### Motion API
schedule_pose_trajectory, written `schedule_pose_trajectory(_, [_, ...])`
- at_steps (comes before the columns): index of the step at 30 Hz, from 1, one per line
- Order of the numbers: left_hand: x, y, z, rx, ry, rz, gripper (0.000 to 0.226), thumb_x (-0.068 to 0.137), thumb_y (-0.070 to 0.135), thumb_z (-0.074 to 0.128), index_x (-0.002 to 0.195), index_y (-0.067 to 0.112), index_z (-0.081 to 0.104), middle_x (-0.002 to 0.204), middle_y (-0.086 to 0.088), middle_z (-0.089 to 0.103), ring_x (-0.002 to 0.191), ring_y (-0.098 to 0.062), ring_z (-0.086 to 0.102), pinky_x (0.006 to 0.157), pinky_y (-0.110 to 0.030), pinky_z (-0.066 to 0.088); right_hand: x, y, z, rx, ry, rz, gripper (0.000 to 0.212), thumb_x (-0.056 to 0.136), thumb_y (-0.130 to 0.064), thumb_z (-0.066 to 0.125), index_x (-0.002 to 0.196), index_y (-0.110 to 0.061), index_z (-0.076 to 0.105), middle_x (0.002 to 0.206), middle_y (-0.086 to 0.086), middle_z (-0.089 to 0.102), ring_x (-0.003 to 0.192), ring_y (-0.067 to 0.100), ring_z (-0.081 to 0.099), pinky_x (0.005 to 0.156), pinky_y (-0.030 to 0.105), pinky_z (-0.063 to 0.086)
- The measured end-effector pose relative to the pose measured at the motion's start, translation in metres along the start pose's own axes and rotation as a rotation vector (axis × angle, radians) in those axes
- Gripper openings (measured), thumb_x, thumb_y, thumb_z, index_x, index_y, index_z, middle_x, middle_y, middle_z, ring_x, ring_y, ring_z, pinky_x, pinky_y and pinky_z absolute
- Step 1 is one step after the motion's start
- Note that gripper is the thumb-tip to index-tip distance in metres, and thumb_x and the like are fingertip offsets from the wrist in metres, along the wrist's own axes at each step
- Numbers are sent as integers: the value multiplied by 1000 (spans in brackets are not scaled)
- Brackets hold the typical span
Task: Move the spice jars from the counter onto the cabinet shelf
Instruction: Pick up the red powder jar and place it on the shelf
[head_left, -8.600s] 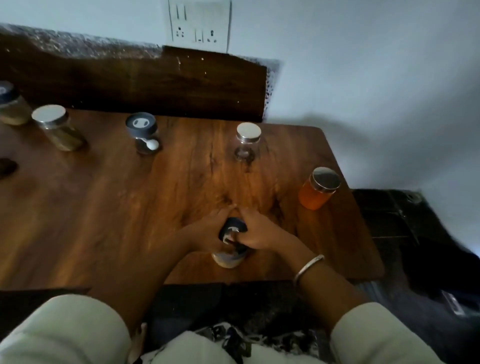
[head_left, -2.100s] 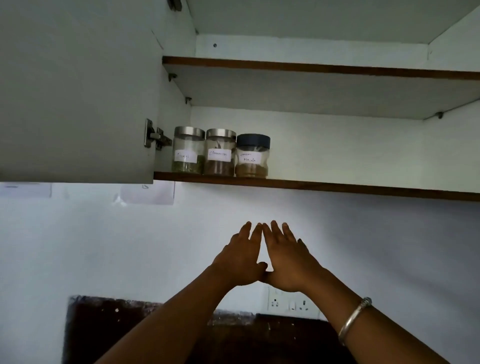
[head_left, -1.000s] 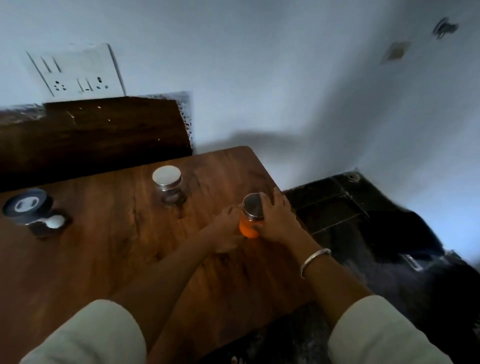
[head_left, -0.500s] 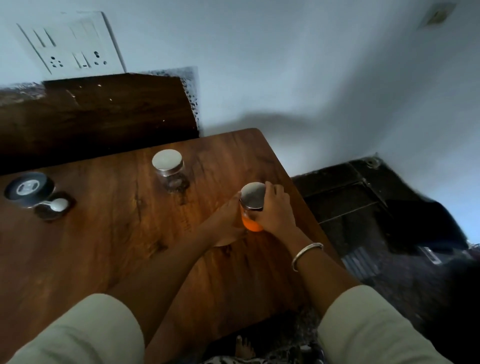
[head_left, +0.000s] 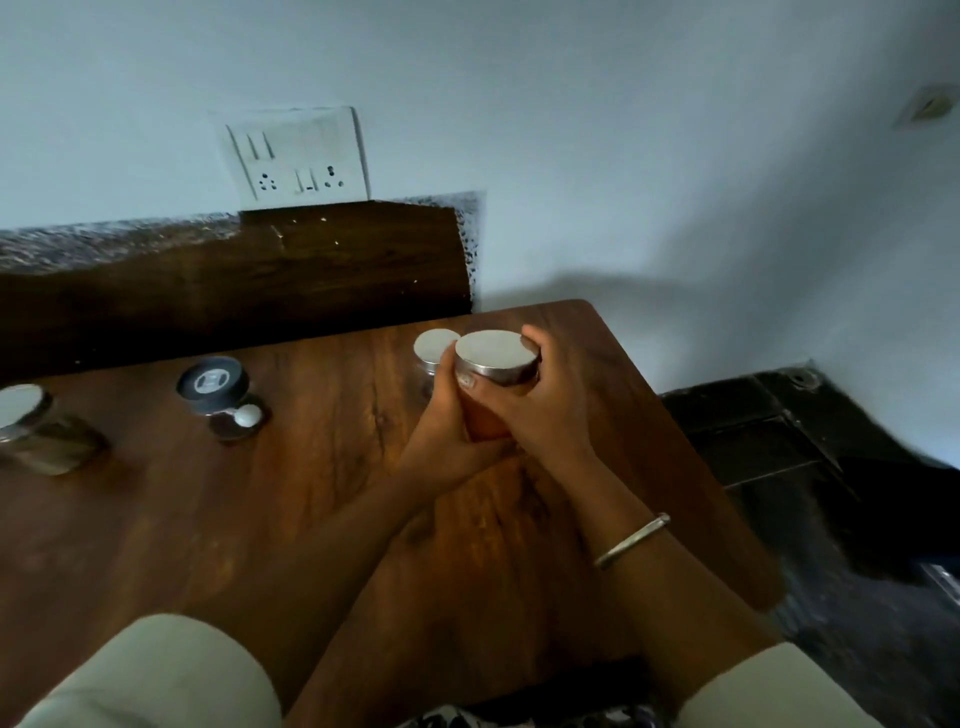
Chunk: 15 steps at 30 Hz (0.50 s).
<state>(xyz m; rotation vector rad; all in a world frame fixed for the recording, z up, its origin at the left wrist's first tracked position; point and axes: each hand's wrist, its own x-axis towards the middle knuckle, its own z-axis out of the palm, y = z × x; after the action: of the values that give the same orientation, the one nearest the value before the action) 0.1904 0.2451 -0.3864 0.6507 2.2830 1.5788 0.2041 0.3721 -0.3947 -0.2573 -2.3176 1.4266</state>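
both arms reach in from the bottom of the frame, cream sleeves (head_left: 156, 670) pushed up, and meet at centre right. the left hand (head_left: 441, 421) and right hand (head_left: 545, 415) cup the orange spice jar (head_left: 493, 364) between them, fingers curled round its glass sides, the right fingers over the rim of its silver lid. hands hide its base, so i can't tell if it touches the bench (head_left: 260, 519).

the bench is dark wood grain, filling the lower left. a pale wall (head_left: 623, 130) rises behind, with a dark wood backboard (head_left: 234, 280) along it and black floor (head_left: 831, 493) at right.

a silver-lidded jar (head_left: 31, 426) stands at the left edge, a dark-lidded jar (head_left: 213, 382) nearer the middle, a small silver-lidded jar (head_left: 434, 345) just behind the hands. a socket plate (head_left: 296, 156) sits upper left. a bangle (head_left: 631, 540) rings the right wrist. the dark lid's pale mark is unreadable.
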Motion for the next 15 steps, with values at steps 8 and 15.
schedule_pose_trajectory(8, [-35,2,-69,-167,133,20,89,70,2,75,140,12,21,121,2,51,110,-14,53,96,-40,46,-7,-48,31,366,-299,3,72,73,-44,70,135,-31,35,133,0,48,113,16,54,81,24,52])
schedule_pose_trajectory(15, [-59,-8,-112,-58,230,50,98,68,27,71,147,22,12,141,-4,32,127,-22,40,99,-42,46,-23,-71,79,373,-325,98,84,56,-70,65,130,-37,40,127,-4,53,110,16,57,86,37,53])
